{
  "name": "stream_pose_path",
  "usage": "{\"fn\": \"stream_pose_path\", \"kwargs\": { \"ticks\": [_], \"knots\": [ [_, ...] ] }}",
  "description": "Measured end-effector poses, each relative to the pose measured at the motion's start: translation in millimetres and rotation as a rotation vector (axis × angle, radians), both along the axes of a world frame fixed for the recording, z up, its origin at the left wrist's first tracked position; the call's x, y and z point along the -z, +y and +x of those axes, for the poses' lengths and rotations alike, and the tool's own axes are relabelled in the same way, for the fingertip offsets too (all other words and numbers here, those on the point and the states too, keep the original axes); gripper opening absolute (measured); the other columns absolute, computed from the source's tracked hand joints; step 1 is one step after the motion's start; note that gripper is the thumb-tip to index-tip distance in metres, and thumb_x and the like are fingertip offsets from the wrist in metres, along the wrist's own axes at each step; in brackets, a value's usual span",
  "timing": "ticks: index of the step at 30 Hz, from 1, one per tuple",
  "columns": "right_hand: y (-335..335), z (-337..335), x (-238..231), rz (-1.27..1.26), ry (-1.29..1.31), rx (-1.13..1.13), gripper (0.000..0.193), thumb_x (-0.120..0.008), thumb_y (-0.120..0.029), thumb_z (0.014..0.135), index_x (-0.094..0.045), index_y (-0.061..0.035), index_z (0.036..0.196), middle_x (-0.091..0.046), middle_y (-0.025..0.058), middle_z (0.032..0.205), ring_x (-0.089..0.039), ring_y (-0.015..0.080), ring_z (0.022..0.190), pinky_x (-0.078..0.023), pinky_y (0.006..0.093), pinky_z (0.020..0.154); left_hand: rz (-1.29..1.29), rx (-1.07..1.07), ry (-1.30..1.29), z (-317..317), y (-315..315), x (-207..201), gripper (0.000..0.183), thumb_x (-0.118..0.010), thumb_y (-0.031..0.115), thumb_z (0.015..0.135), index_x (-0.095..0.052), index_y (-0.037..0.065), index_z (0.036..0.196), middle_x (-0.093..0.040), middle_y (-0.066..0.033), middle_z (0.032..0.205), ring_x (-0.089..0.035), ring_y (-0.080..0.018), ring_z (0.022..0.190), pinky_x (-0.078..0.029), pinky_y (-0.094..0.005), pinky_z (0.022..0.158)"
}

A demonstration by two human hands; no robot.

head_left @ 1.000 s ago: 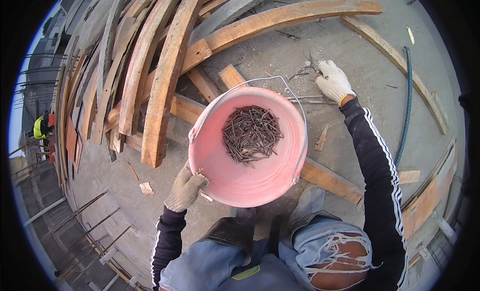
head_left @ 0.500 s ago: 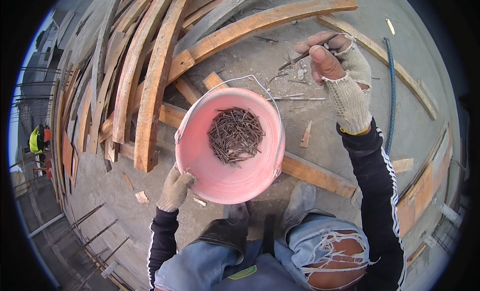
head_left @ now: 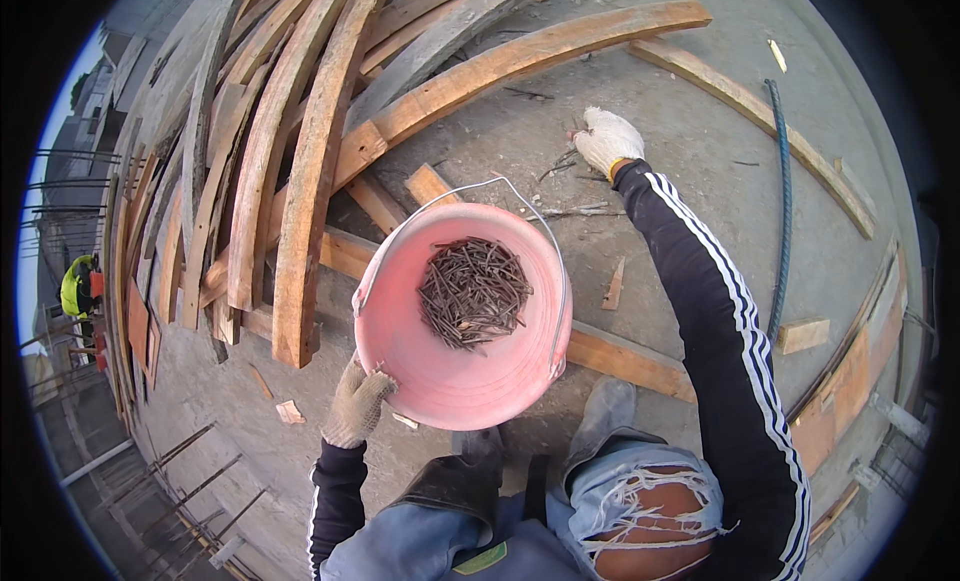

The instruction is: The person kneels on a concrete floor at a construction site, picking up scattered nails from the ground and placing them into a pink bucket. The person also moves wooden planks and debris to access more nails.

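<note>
My left hand (head_left: 357, 401), in a knitted work glove, is closed on the near left rim of a pink bucket (head_left: 400, 371) with a wire handle. A heap of rusty nails (head_left: 474, 293) lies in the bottom of the bucket. My right hand (head_left: 610, 141), in a pale glove, reaches low over the concrete beyond the bucket, its back toward me. Its fingers are mostly hidden, so whether it holds anything cannot be seen. Close beside it, thin dark pieces (head_left: 558, 165), like nails or wire, and small debris lie on the floor.
Long timber planks (head_left: 330, 171) are piled at the left, and one curved plank (head_left: 540, 51) stretches across the back. Another timber (head_left: 625, 361) lies behind my boots. A blue-grey rebar (head_left: 780, 201) lies at the right. At far left is a person in a yellow vest (head_left: 76, 286).
My right hand has gone from palm-up, holding dark nail-like pieces, to back-up and farther left, low over the debris. My left hand keeps its hold on the bucket, which sits slightly lower in view.
</note>
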State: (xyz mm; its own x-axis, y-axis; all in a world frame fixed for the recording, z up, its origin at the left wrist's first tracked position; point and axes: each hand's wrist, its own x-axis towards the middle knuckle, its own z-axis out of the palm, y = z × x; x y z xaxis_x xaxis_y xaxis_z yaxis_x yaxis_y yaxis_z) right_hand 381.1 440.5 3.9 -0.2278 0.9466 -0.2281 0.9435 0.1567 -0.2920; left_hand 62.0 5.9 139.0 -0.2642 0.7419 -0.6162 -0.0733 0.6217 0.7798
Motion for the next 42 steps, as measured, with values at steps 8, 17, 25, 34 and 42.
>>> {"fn": "stream_pose_path", "kwargs": {
  "ticks": [8,17,25,34,42],
  "knots": [
    [11,-7,18,-0.061,-0.1,-0.19,0.042,-0.062,-0.033,0.089,-0.071,-0.0059,0.121,-0.069,0.0234,0.13,-0.066,0.0406,0.122,-0.052,0.0488,0.104,-0.019,-0.003,-0.012,12,9,-14,0.057,-0.06,0.012,0.096,-0.047,-0.002,0.149,-0.064,0.0001,0.101,-0.06,-0.0086,0.086,-0.049,-0.0246,0.078],
    [-72,-6,-132,0.269,0.868,-0.246,0.03,-0.066,-0.031,0.1,-0.066,-0.0014,0.099,-0.063,0.0122,0.083,-0.059,0.0209,0.075,-0.05,0.0353,0.07,0.01,0.052,-0.021,8,10,-14,0.059,-0.062,0.011,0.095,-0.046,-0.002,0.15,-0.066,-0.0035,0.117,-0.061,-0.0096,0.099,-0.05,-0.0271,0.089],
    [-56,1,-113,0.168,0.674,-0.221,0.026,-0.067,-0.032,0.101,-0.069,-0.0064,0.107,-0.068,0.0132,0.094,-0.067,0.0315,0.084,-0.054,0.0433,0.078,-0.047,0.007,-0.01,-4,-4,1,0.054,-0.06,0.01,0.094,-0.05,-0.002,0.146,-0.067,-0.0027,0.108,-0.06,-0.0092,0.092,-0.05,-0.0271,0.085],
    [-34,3,-5,0.211,-0.063,-0.692,0.026,-0.066,-0.016,0.089,-0.071,-0.0147,0.114,-0.064,0.0084,0.122,-0.058,0.032,0.122,-0.047,0.0489,0.102,-0.013,-0.079,-0.023,3,-2,2,0.056,-0.062,0.011,0.097,-0.045,-0.003,0.148,-0.063,-0.0009,0.1,-0.062,-0.0109,0.085,-0.051,-0.0266,0.079],
    [-34,-1,-6,0.151,-0.182,-0.684,0.029,-0.066,-0.018,0.091,-0.068,-0.0083,0.118,-0.065,0.0138,0.125,-0.059,0.0334,0.124,-0.045,0.0503,0.105,0.006,-0.044,-0.075,-2,-7,5,0.057,-0.062,0.011,0.097,-0.044,-0.003,0.149,-0.063,-0.0014,0.1,-0.062,-0.0103,0.085,-0.051,-0.0264,0.079]
  ]
}}
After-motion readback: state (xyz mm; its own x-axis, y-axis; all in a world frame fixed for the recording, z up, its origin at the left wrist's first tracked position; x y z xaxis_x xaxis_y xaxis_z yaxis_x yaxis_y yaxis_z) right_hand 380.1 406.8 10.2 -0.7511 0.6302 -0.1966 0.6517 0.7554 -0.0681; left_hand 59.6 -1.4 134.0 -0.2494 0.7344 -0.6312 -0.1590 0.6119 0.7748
